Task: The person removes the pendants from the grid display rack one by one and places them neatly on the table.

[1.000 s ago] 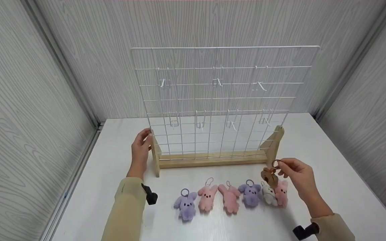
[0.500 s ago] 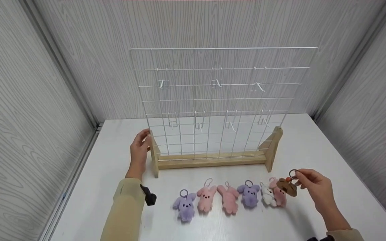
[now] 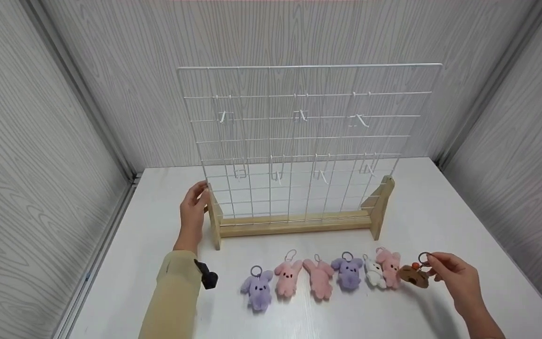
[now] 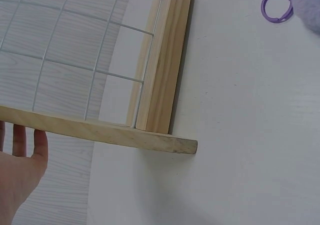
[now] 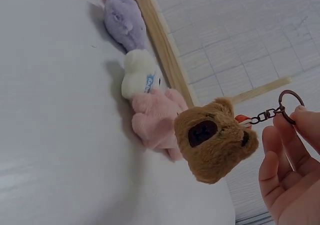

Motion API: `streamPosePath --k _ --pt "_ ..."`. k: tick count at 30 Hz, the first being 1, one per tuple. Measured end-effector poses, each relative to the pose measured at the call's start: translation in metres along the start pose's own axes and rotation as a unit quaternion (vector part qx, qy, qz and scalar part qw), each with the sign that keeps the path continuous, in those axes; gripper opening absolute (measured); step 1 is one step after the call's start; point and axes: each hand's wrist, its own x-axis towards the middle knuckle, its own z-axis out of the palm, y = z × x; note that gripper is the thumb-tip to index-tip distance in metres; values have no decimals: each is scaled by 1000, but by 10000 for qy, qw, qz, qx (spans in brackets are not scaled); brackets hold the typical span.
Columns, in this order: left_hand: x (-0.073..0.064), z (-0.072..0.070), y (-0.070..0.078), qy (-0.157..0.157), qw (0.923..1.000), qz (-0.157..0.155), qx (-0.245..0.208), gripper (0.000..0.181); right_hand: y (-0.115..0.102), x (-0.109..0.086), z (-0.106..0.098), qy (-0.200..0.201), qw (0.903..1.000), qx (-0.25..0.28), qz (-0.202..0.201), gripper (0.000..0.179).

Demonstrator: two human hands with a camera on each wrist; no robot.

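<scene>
My right hand (image 3: 459, 278) pinches the dark ring (image 5: 292, 105) of a brown plush bear-head keychain (image 3: 413, 276) between thumb and fingers. A short chain and an orange-red bead link the ring to the bear head, which is tilted sideways just right of a pink plush keychain (image 3: 390, 268). At the left end of a wooden stand (image 3: 294, 228) holding a white wire grid (image 3: 271, 136), my left hand (image 3: 193, 209) touches the upright. Its fingertips meet the outer face of that wooden upright (image 4: 100, 130) in the left wrist view.
Along the stand's front lies a row of plush keychains: a purple one (image 3: 258, 290), pink ones (image 3: 288, 278) (image 3: 320, 280), another purple one (image 3: 349, 273) and a white one (image 3: 374, 272). Several white hooks (image 3: 360, 120) stick out from the grid. Grained wall panels (image 3: 40, 141) flank the white table (image 3: 148, 226).
My right hand has moved right and toward me with the brown bear keychain, from in front of the stand's right foot to beside the pink plush. My left hand stays at the upright.
</scene>
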Motion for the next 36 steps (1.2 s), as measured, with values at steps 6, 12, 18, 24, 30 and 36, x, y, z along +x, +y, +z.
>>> streamPosePath --k 6,12,18,24,30,36 --pt "1 -2 -3 85 9998 79 138 41 10 -4 -11 92 9999 16 121 30" --pt "-1 -4 -3 84 9999 113 75 41 16 -6 -21 195 9989 43 431 26" --pt "-1 -4 -5 113 9998 117 110 39 19 -10 -25 257 9979 -142 579 24" --pt "-3 -2 1 89 9999 83 85 39 25 -8 -25 189 9988 35 451 24" --pt "-1 -1 0 30 10000 7 -38 40 34 0 -24 38 9991 21 411 24" --pt "2 -1 -6 31 10000 30 -33 42 37 12 -22 -53 9979 -383 526 24"
